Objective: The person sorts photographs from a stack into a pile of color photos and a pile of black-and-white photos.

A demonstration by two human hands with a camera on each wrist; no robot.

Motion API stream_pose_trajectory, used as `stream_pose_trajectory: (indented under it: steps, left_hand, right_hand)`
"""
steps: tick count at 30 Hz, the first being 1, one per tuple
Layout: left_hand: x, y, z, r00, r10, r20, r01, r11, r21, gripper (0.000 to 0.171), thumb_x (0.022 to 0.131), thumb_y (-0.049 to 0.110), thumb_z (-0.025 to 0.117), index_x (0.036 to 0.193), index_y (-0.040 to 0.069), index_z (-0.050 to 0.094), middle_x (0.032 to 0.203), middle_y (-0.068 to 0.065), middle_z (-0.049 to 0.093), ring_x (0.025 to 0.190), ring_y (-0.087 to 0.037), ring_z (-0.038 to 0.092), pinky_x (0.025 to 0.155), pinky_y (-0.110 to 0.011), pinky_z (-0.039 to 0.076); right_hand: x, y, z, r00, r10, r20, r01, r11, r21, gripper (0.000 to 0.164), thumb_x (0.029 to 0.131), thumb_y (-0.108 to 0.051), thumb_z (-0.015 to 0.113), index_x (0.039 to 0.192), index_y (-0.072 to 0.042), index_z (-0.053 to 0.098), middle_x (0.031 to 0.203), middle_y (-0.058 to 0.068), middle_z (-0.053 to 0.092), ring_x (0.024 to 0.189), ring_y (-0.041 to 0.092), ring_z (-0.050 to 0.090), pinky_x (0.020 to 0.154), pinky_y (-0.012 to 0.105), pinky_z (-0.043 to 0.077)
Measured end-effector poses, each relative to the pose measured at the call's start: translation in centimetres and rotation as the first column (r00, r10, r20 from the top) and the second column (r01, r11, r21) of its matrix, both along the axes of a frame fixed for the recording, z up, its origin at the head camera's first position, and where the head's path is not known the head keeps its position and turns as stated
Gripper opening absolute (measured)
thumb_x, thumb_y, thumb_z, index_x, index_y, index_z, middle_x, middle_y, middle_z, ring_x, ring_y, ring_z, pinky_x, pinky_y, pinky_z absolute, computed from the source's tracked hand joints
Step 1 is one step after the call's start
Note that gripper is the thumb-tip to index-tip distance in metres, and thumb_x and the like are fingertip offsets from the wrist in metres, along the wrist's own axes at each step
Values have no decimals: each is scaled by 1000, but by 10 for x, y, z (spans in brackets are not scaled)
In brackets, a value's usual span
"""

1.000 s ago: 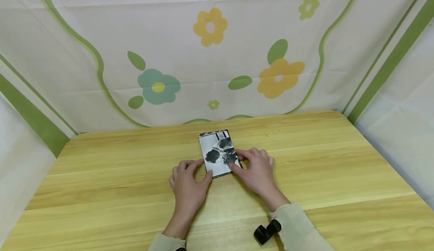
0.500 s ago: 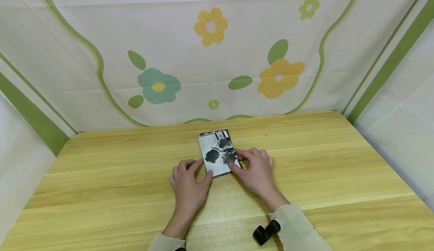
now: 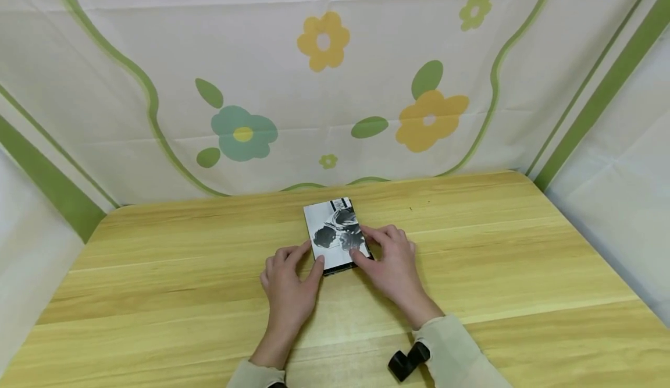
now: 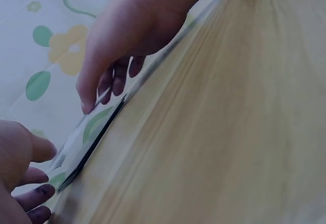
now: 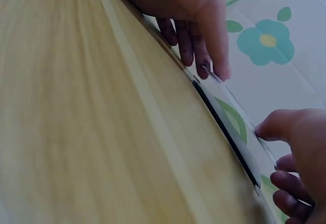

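Both hands hold a thin, flat printed card point(image 3: 335, 225) with a black-and-white picture of heads, at the middle of the table. My left hand point(image 3: 290, 289) pinches its left side, thumb at the near left corner. My right hand point(image 3: 395, 269) grips the right side, thumb on top near the lower right corner. Seen edge-on in the right wrist view, the card is a thin line raised over a flat, dark-edged piece point(image 5: 226, 132) that lies on the table. The left wrist view shows the same gap above the dark-edged piece point(image 4: 94, 150).
The wooden table point(image 3: 157, 289) reaches back to a white curtain point(image 3: 324, 103) printed with flowers and leaves. Similar cloth hangs at both sides. A black camera mount point(image 3: 408, 362) sits on the right sleeve point(image 3: 463, 350).
The card has shifted slightly away and left, with the hands following a little. A dark strip now shows below its near edge, while the dark strip at its far edge is no longer visible.
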State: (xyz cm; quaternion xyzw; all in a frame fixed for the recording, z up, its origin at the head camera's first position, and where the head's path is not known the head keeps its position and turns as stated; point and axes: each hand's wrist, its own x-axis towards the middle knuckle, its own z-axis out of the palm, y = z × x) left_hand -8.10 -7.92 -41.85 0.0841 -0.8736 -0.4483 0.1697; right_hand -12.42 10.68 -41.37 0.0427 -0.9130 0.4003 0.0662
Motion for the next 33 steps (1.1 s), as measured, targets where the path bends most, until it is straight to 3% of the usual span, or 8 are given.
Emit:
stream_pose_trajectory:
  steps: [6, 9, 14, 22, 28, 33]
  left_hand:
    - [-3, 1, 0, 995, 2, -100, 17, 981, 194, 30, 98, 11, 77, 128, 9, 79, 113, -7, 74, 112, -25, 54, 102, -41, 36]
    - [-4, 1, 2, 992, -5, -123, 43, 953, 300, 29, 101, 7, 73, 129, 10, 78, 111, -7, 74, 108, -19, 58, 95, -29, 47]
    - [-5, 0, 4, 991, -14, -135, 70, 905, 420, 29, 101, 1, 69, 129, 7, 78, 108, -12, 73, 98, -15, 66, 86, -18, 53]
    - [-4, -4, 7, 996, 19, -89, 21, 906, 424, 28, 100, 0, 69, 126, 7, 79, 107, -14, 75, 95, -12, 66, 84, -18, 53]
    - [1, -22, 14, 993, 113, -33, -91, 912, 399, 22, 100, 9, 74, 120, 7, 81, 105, -14, 76, 89, -6, 64, 81, -15, 52]
    - [5, -45, 20, 982, 187, 27, -182, 906, 383, 21, 99, 10, 74, 118, 6, 82, 105, -13, 75, 89, -4, 64, 78, -12, 52]
  right_hand:
    - [2, -2, 6, 1000, -12, -1, 12, 992, -122, 57, 91, -24, 84, 145, -16, 69, 115, 4, 66, 109, 23, 60, 98, 40, 46]
    - [3, -4, 8, 1000, -16, 17, 19, 979, -201, 57, 92, -20, 83, 146, -15, 67, 115, 4, 65, 104, 20, 62, 93, 38, 55]
    - [4, -5, 11, 999, -10, 36, 18, 969, -247, 58, 92, -19, 83, 148, -15, 66, 115, 3, 63, 100, 19, 61, 91, 37, 57]
    - [7, -8, 13, 999, 15, 31, -6, 963, -269, 53, 95, -15, 79, 147, -11, 66, 111, 4, 64, 98, 16, 62, 86, 26, 56]
    - [11, -24, 11, 995, 92, 23, -80, 944, -321, 51, 96, -9, 75, 146, -7, 66, 105, 5, 62, 88, 14, 59, 75, 20, 53]
    - [16, -48, 12, 987, 162, -5, -157, 949, -273, 50, 97, -12, 75, 145, -3, 66, 105, 3, 63, 89, 12, 59, 77, 20, 54]
